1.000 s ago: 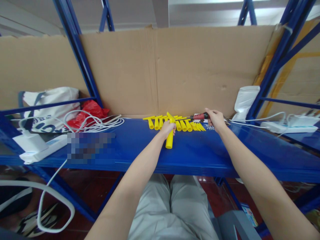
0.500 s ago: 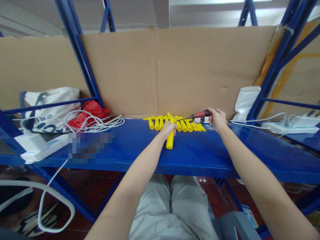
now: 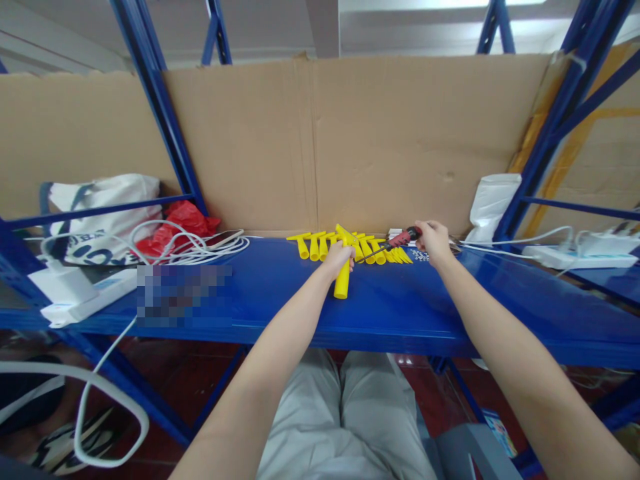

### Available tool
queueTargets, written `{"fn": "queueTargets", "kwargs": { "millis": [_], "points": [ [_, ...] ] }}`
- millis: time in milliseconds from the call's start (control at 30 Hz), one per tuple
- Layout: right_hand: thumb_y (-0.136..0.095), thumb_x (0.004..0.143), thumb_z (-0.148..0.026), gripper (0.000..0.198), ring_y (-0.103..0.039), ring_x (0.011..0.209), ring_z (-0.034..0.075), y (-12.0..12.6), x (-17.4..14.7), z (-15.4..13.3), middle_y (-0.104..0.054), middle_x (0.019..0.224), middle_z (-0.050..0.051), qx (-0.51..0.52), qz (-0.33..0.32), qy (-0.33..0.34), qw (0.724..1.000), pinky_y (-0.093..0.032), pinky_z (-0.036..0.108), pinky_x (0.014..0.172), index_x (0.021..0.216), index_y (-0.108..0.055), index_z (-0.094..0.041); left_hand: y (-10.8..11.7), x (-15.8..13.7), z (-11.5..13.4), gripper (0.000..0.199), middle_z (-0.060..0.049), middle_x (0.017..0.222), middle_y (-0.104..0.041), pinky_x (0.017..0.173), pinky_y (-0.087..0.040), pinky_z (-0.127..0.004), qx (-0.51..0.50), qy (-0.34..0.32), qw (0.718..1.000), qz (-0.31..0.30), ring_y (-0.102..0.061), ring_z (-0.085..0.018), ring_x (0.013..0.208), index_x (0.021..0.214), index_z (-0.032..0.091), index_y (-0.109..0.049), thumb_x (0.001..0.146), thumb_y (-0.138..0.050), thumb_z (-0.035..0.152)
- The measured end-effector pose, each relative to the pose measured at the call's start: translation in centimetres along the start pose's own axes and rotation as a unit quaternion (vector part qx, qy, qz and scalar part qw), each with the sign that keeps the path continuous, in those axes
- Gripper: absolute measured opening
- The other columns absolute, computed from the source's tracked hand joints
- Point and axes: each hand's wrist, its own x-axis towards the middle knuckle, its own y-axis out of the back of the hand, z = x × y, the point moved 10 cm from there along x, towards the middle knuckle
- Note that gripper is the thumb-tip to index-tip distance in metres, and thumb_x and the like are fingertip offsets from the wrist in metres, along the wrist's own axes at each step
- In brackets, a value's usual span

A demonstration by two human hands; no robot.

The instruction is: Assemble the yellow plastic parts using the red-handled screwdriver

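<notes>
My left hand (image 3: 338,256) grips a yellow plastic T-shaped tube (image 3: 343,283) and holds it tilted above the blue shelf (image 3: 280,300). A red-handled screwdriver (image 3: 400,238) is in my right hand (image 3: 433,241), its shaft slanting down and left toward the top of the held tube. Behind both hands, a row of several more yellow tubes (image 3: 310,245) lies against the cardboard backing. Small white parts (image 3: 419,254) lie just under my right hand.
Cardboard sheets (image 3: 380,140) close off the back of the shelf. At the left lie coiled white cables (image 3: 200,247), a red bag (image 3: 173,223), a white bag (image 3: 95,213) and a power strip (image 3: 85,300). To the right are a white pouch (image 3: 493,200) and another power strip (image 3: 575,255).
My right hand lifted the screwdriver off the shelf and tipped its shaft down toward the tube in my left hand. My left hand stayed nearly still.
</notes>
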Motion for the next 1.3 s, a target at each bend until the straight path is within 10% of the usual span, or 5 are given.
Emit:
{"fn": "queueTargets", "kwargs": {
  "millis": [233, 400, 667, 1300],
  "points": [
    [-0.07, 0.071, -0.042, 0.029, -0.049, 0.038, 0.01, -5.3, -3.7, 2.1, -0.057, 0.048, 0.0, -0.1, -0.261, -0.119, 0.953, -0.035, 0.019, 0.034, 0.069, -0.053, -0.018, -0.5, -0.2, 0.5, 0.016, 0.007, 0.041, -0.042, 0.041, -0.036, -0.019, 0.001, -0.017, 1.0, -0.013, -0.041, -0.009, 0.034, 0.069, 0.019, -0.043, 0.064, -0.047, 0.004],
    [-0.081, 0.056, -0.043, 0.036, -0.054, 0.048, 0.01, -8.7, -6.4, 3.3, -0.066, 0.062, 0.002, -0.161, -0.416, -0.07, 0.892, -0.041, 0.02, 0.04, 0.073, -0.061, -0.018, -1.2, -0.7, 1.0, 0.015, 0.006, 0.039, -0.042, 0.04, -0.037, -0.019, 0.021, -0.035, 0.999, -0.035, -0.041, -0.009, 0.034, 0.071, 0.019, -0.044, 0.065, -0.045, 0.005],
    [-0.066, 0.07, -0.025, 0.008, -0.053, 0.06, 0.013, -7.7, -3.8, -1.6, -0.064, 0.069, 0.003, -0.25, -0.214, 0.173, 0.928, -0.042, 0.026, 0.06, 0.071, -0.061, -0.018, -3.1, -1.2, 1.2, 0.014, 0.006, 0.038, -0.043, 0.039, -0.035, -0.019, 0.037, -0.047, 0.992, -0.112, -0.04, -0.008, 0.032, 0.07, 0.019, -0.045, 0.066, -0.046, 0.005],
    [-0.06, 0.071, -0.037, 0.019, -0.049, 0.053, 0.012, -8.2, -4.0, -1.4, -0.052, 0.057, -0.001, -0.173, -0.248, 0.192, 0.934, -0.039, 0.024, 0.051, 0.071, -0.054, -0.019, -4.3, -1.3, 1.0, 0.028, 0.008, 0.04, -0.043, 0.039, -0.036, -0.02, 0.068, -0.058, 0.982, -0.167, -0.043, -0.01, 0.035, 0.093, 0.013, -0.051, 0.067, -0.046, 0.006]
  ]
}}
